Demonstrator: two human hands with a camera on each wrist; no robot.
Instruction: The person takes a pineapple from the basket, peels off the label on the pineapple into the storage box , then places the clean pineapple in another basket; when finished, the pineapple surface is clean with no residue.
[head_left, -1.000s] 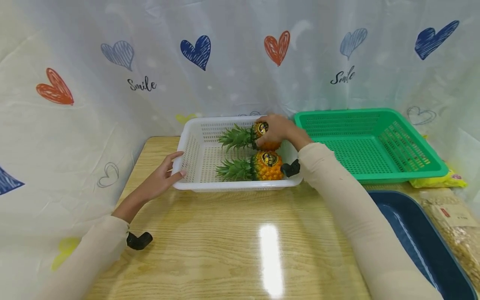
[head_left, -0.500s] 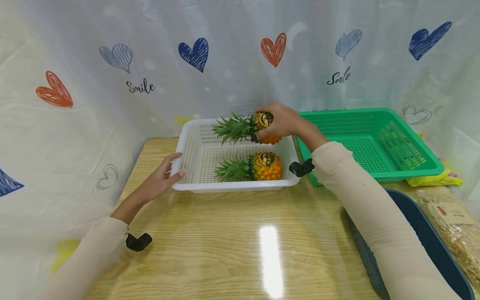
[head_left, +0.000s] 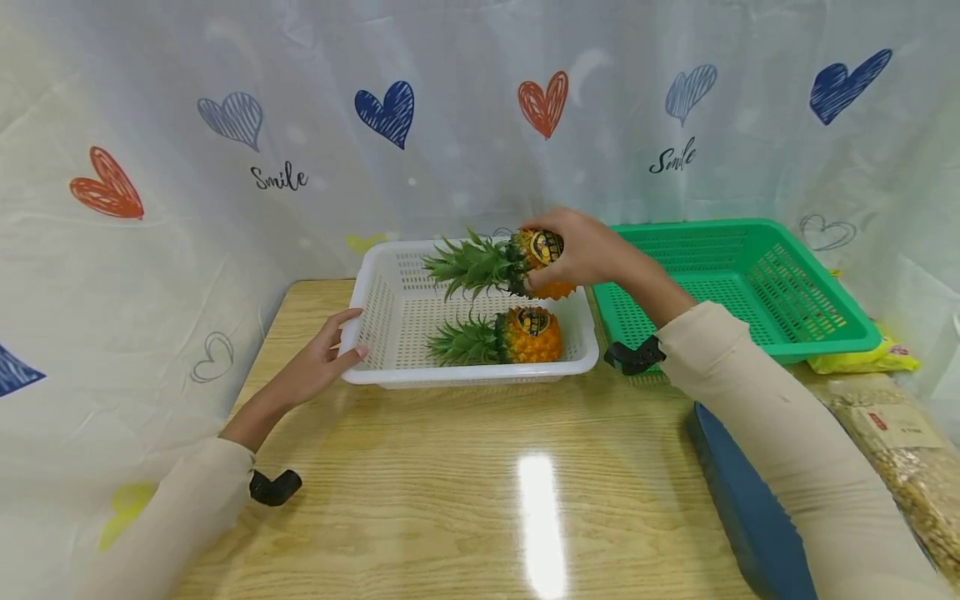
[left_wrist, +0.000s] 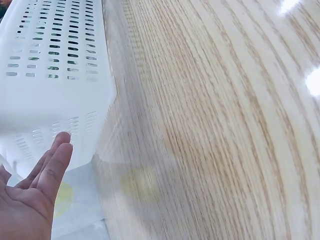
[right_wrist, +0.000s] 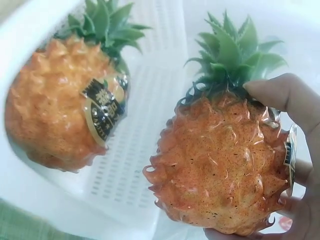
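Observation:
In the head view, my right hand (head_left: 581,246) grips a small pineapple (head_left: 551,287) by its body, raised above the back part of a white plastic basket (head_left: 465,375). The right wrist view shows thumb and fingers round this held pineapple (right_wrist: 220,165), its green crown pointing away. A second labelled pineapple (head_left: 536,337) lies on its side in the basket, crown to the left. My left hand (head_left: 318,362) touches the basket's left end with fairly straight fingers; the left wrist view has these fingers (left_wrist: 52,172) against the outer wall.
To the right of the white basket stands a green basket (head_left: 817,346). A dark blue tray (head_left: 742,500) lies partly under my right forearm. Beyond are a bag of grain-like pieces (head_left: 900,433) and a yellow packet (head_left: 862,358). Behind the wooden table (head_left: 420,483) hangs a heart-printed curtain (head_left: 465,167).
My right hand has lifted the rear pineapple from the basket, then shifted slightly to the right with it. My left hand stays at the basket's left end.

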